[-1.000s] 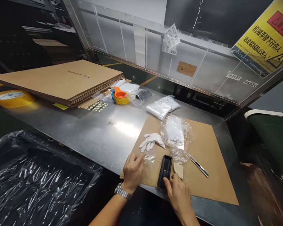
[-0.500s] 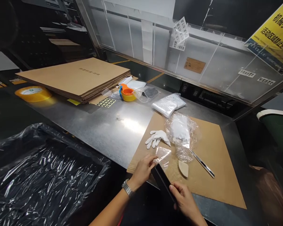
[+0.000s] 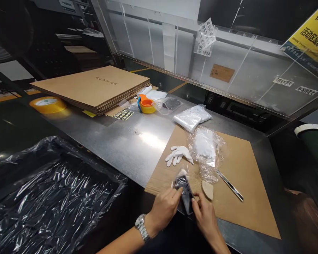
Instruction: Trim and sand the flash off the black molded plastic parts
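A flat, black, oblong piece lies mostly inside a small clear plastic bag over the front of the cardboard sheet. My left hand is closed on the bag's left side, fingers pinched near its middle. With thumb and fingers, my right hand grips the lower right edge of the bagged piece. What the black piece is, I cannot tell. A white glove lies just beyond the bag. Right of it are a beige wedge-shaped pad and a slim silver utility knife.
Crumpled clear film around a white packet rests on the cardboard sheet. Behind are white bagged packets, an orange tape dispenser and stacked cardboard. A yellow tape roll sits left. Black plastic lining fills the lower left.
The black piece has slid into the clear bag. My left hand has come down onto the bag's side, and my right hand has shifted its grip slightly upward.
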`<act>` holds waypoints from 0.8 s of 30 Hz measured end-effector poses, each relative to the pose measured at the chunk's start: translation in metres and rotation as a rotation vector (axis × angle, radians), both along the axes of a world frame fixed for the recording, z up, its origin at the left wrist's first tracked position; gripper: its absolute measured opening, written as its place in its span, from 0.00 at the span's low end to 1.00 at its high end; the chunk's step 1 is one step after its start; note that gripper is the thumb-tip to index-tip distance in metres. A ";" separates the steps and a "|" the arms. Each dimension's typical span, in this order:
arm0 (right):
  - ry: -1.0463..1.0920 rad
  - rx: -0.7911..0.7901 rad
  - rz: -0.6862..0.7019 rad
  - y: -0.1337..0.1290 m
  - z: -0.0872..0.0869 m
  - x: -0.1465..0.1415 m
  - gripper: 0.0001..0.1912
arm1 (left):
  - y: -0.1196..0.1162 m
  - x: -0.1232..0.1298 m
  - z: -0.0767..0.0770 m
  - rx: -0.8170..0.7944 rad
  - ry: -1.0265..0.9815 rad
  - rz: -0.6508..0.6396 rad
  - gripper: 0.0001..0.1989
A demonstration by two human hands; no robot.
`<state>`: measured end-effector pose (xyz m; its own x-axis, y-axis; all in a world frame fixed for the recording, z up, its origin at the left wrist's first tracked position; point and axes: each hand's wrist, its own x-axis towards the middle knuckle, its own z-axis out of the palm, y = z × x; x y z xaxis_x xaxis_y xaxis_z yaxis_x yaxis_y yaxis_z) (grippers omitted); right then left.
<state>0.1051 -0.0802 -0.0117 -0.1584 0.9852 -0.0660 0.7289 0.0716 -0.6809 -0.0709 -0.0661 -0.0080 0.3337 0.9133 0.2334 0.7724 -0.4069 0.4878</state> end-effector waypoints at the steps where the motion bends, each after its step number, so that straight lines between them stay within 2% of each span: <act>1: 0.004 0.003 0.001 0.003 0.001 -0.001 0.17 | -0.002 -0.001 0.004 0.016 0.007 -0.006 0.16; 3: -0.050 0.046 0.023 0.009 0.006 -0.007 0.21 | -0.007 -0.003 0.014 0.041 0.015 -0.028 0.16; 5: -0.218 0.129 0.098 0.013 0.016 -0.015 0.23 | -0.011 -0.003 0.025 0.050 0.016 -0.088 0.15; 7: -0.393 0.200 0.192 0.020 0.031 -0.023 0.20 | -0.012 -0.005 0.037 -0.006 -0.016 -0.101 0.15; 11: -0.446 0.232 0.350 0.042 0.069 -0.037 0.16 | -0.004 -0.025 0.059 -0.177 -0.157 0.112 0.13; 15: -0.403 0.246 0.552 0.069 0.105 -0.056 0.14 | 0.001 -0.064 0.079 -0.195 -0.303 0.221 0.11; 17: -0.371 0.266 0.643 0.076 0.118 -0.074 0.13 | -0.003 -0.083 0.083 -0.260 -0.595 0.267 0.10; 18: -0.322 0.263 0.686 0.077 0.123 -0.084 0.13 | -0.006 -0.092 0.082 -0.292 -0.858 0.339 0.10; 20: -0.157 0.217 0.779 0.074 0.128 -0.108 0.12 | -0.015 -0.105 0.073 -0.293 -1.481 0.584 0.13; 21: -0.059 0.187 0.825 0.071 0.127 -0.121 0.11 | -0.021 -0.109 0.065 -0.241 -1.820 0.792 0.15; 22: 0.028 0.163 0.863 0.066 0.123 -0.135 0.10 | -0.028 -0.112 0.055 -0.214 -1.931 0.908 0.16; 24: 0.139 0.147 0.918 0.055 0.110 -0.163 0.10 | -0.043 -0.115 0.034 -0.270 -2.061 0.998 0.15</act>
<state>-0.0577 -0.0255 0.0979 -0.8745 0.4682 0.1268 0.2578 0.6700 -0.6961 -0.1857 -0.1094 0.0265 -0.5242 0.6417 -0.5599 -0.8055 -0.1603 0.5705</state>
